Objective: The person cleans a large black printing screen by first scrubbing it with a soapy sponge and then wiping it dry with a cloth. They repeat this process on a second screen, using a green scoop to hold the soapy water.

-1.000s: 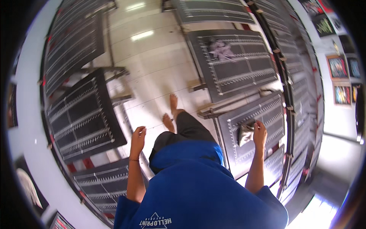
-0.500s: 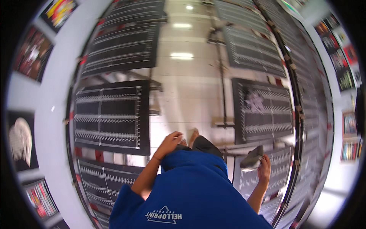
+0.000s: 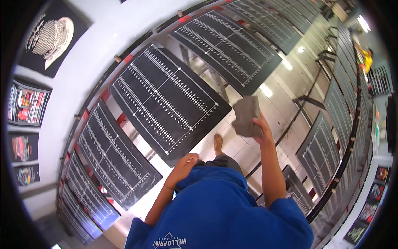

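Note:
In my right hand (image 3: 263, 129) is a grey, sponge-like pad (image 3: 246, 116) with an uneven edge, gripped at its right side. The pad is held up in front of me, just off the right corner of a black board (image 3: 166, 99) marked with white ruler-like lines. I cannot tell whether it touches the board. My left hand (image 3: 185, 164) hangs by my waist below that board's near corner, fingers loosely bent and nothing seen in them. Next to it on the left is another marked black board (image 3: 118, 153).
More marked boards, such as a black one (image 3: 228, 47), run in a row along a dark rail. A second row of boards (image 3: 321, 151) stands on the right across a tiled aisle (image 3: 290, 110). Far off at the right is a person in yellow (image 3: 367, 60).
I have turned toward the left row of boards, which now lies before me. My right hand has brought the grey pad from the right side to the front. My left hand stays by my waist.

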Demonstrator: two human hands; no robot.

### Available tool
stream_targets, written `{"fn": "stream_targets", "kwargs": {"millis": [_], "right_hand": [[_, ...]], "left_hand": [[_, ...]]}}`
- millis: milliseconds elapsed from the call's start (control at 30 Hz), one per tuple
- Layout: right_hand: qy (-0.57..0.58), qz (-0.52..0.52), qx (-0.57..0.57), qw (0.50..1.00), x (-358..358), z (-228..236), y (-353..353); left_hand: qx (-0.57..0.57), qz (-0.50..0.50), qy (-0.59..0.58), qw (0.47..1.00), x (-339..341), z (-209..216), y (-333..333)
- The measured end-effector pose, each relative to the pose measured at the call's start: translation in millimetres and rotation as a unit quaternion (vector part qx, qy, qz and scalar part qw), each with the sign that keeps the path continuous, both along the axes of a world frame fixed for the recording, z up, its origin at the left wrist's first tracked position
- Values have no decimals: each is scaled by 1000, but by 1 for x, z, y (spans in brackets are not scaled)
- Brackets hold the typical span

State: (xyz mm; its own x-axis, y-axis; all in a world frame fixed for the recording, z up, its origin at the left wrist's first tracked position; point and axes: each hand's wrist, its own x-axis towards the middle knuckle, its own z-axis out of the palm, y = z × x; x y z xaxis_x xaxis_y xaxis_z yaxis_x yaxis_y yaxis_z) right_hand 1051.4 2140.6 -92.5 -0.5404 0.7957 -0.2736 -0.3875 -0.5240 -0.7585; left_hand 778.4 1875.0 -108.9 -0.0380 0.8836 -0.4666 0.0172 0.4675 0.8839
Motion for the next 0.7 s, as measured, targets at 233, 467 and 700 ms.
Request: {"fn": "stream_targets", "kwargs": {"millis": [233,467,700], "right_hand": [[-437,157,644,608,-113,-58,46],[-503,73,635,582,-158,-91,-35],[-261,283,719,579,-226,-69,-215]], "left_hand": [[-125,240,50,962,16,11,-69],[-151,365,23,918,41,-17,-147],[-220,345,66,910,33,-78,-230]]}}
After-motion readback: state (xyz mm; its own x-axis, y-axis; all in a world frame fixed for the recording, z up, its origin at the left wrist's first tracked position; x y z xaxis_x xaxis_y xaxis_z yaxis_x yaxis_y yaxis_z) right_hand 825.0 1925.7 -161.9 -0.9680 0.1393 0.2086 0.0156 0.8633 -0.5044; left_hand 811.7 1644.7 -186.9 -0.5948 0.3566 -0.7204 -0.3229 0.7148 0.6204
